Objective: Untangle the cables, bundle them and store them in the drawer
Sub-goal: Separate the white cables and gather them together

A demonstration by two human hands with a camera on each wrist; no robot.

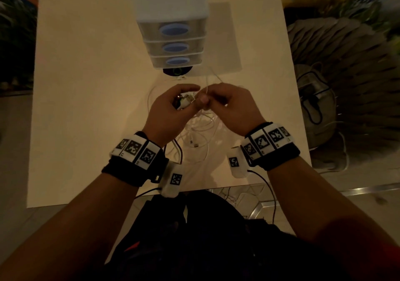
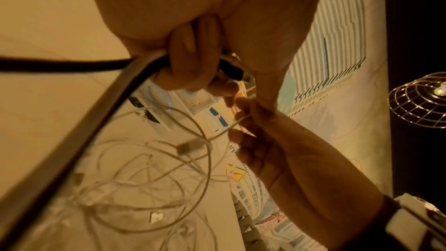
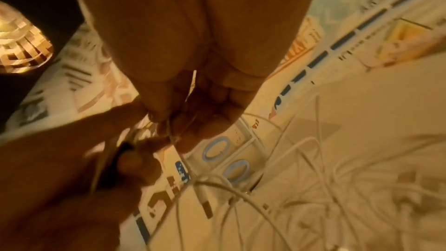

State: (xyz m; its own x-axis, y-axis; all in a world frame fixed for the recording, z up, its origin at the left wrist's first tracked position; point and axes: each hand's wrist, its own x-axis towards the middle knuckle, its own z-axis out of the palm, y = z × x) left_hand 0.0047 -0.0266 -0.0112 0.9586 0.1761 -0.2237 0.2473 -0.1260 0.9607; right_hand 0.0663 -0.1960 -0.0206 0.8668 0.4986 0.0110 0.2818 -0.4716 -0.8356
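A tangle of thin white cables (image 1: pixel 200 129) (image 2: pixel 154 178) (image 3: pixel 313 188) lies on the pale table (image 1: pixel 86 107), with loose plugs among the loops. Both hands are raised just above it, close together. My left hand (image 1: pixel 173 105) (image 2: pixel 193 64) curls round a small bundle of white and dark cable with a plug end (image 1: pixel 187 102). My right hand (image 1: pixel 225 103) (image 3: pixel 193 102) pinches a thin white strand (image 2: pixel 224 131) that runs down into the tangle. A small white drawer unit (image 1: pixel 173 31) with three blue-handled drawers, all closed, stands beyond the hands.
A dark round device (image 1: pixel 177 71) with a green ring sits at the foot of the drawer unit. A grey bag (image 1: pixel 318 99) lies on the floor right of the table. The table's near edge (image 1: pixel 129 196) is below my wrists.
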